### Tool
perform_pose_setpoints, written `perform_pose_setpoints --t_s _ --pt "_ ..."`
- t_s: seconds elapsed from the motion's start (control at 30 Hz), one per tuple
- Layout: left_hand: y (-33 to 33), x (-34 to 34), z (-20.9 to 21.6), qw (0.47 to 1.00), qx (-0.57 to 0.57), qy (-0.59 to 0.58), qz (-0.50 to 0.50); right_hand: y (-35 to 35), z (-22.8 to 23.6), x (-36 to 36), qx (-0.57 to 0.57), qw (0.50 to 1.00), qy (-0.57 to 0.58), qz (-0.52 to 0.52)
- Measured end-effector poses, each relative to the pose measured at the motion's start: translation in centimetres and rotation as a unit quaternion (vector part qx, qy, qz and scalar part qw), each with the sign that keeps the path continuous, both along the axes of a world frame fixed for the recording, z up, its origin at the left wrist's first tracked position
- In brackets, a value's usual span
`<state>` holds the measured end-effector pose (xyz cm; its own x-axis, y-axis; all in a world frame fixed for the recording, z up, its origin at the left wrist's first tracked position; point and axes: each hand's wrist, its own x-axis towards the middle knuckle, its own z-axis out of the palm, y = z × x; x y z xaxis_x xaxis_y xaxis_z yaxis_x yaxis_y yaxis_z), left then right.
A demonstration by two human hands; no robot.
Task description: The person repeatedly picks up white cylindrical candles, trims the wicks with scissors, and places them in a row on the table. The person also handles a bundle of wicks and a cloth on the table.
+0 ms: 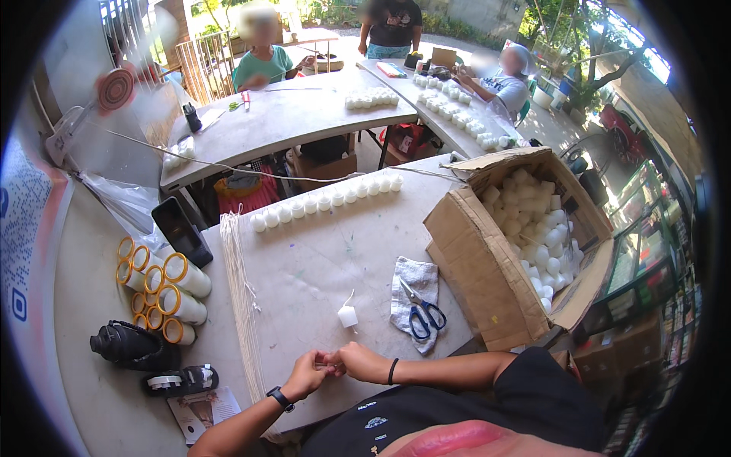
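Close to the table's near edge, my left hand (308, 372) and my right hand (361, 362) meet with fingers pinched together. Whatever lies between the fingertips is too small or hidden to make out. Just beyond them a short white candle (348, 316) stands on the table with a pale wick rising from it. Blue-handled scissors (421, 311) rest on a folded whitish cloth (407, 276), to the right of the candle. A long bundle of pale wick strings (242, 305) runs along the table left of my hands.
A row of white candles (324, 202) lines the far side. On the right a large open cardboard box (487, 282) holds many white pieces. Gold-rimmed white cylinders (183, 305), a phone (181, 232) and a black bottle (133, 346) stand left. Several people sit or stand beyond.
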<state>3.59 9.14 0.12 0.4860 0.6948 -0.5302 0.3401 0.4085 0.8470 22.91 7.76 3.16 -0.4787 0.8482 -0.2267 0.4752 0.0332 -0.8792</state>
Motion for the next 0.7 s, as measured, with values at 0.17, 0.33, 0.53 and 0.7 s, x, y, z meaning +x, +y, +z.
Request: perform_pose_setpoints --t_s 0.17,0.33,0.53,0.7 --pt "0.0 -1.0 0.5 1.000 0.023 -0.013 0.009 1.0 -0.2 0.3 0.040 0.999 -0.022 0.026" --pt "-1.3 0.2 2.3 0.995 0.019 -0.028 0.097 0.6 2.4 2.1 0.017 0.999 0.021 -0.017" --pt "-1.2 2.0 3.8 0.936 -0.091 -0.251 0.228 0.6 4.3 2.8 0.066 0.971 0.200 -0.112" --pt "-0.1 3.0 5.4 0.900 -0.077 -0.308 0.299 2.0 5.0 2.7 0.281 0.947 0.114 -0.109"
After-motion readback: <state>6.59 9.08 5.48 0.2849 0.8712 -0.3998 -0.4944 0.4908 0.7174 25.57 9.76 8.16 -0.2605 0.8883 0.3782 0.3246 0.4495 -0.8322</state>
